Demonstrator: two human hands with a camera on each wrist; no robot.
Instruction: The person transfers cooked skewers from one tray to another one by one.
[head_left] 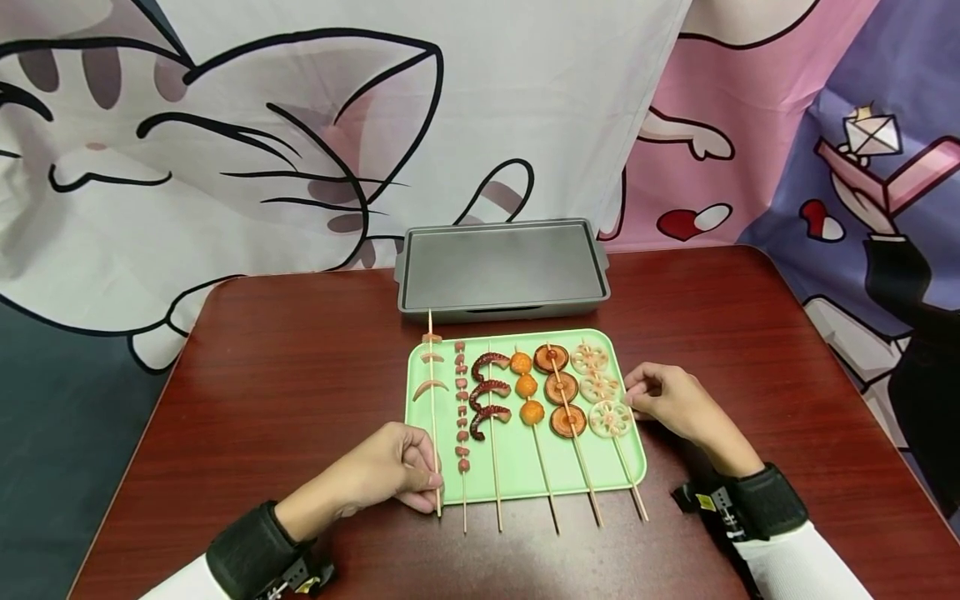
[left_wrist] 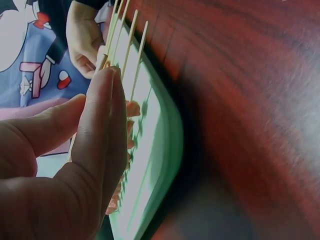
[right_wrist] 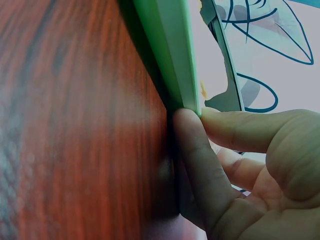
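Observation:
In the head view my left hand [head_left: 393,475] pinches the lower end of a skewer [head_left: 432,417] threaded with thin, curved pinkish slices. This skewer stands over the left edge of a light green tray [head_left: 517,482], its tip past the tray's far edge. My right hand [head_left: 667,404] pinches the tray's right rim between thumb and fingers; the right wrist view shows the fingertips [right_wrist: 187,117] at the rim. Across the tray lie skewers of small pink pieces [head_left: 462,408], octopus tentacles [head_left: 491,389], orange balls [head_left: 527,387], mushroom caps [head_left: 562,388] and lotus root slices [head_left: 610,419].
Behind the tray stands a grey rectangular griddle [head_left: 504,268] at the far edge of the brown table [head_left: 300,358]. A printed cartoon cloth [head_left: 562,108] hangs behind. The skewers' handle ends jut past the tray's near rim.

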